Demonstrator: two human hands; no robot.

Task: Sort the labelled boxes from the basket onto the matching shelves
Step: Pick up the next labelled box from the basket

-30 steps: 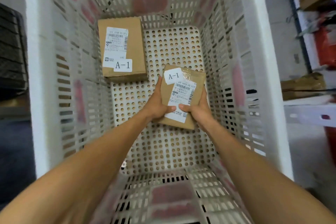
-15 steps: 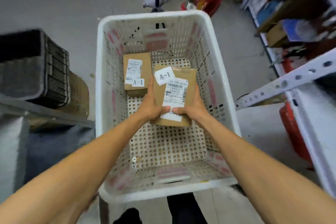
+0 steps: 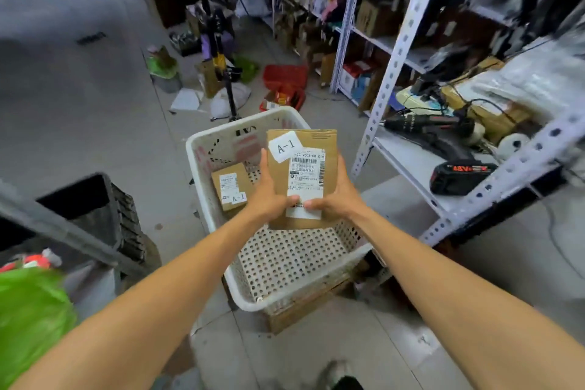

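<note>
The left hand [image 3: 269,199] and right hand [image 3: 338,201] are grasping the flat brown cardboard box labelled A-1 [image 3: 300,174] by its lower end, at frame centre above the white perforated plastic basket [image 3: 202,149]. The low hold is risking a forward tip. No label is showing on the grey metal shelving [image 3: 395,63] at right, inviting misplacement.

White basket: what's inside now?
One loose box, labelled A-1, lies far-left in the basket. The held box, left hand and right hand cover part of the floor; anything there is hidden.

Fine print illegible on held box [image 3: 302,179]
</note>
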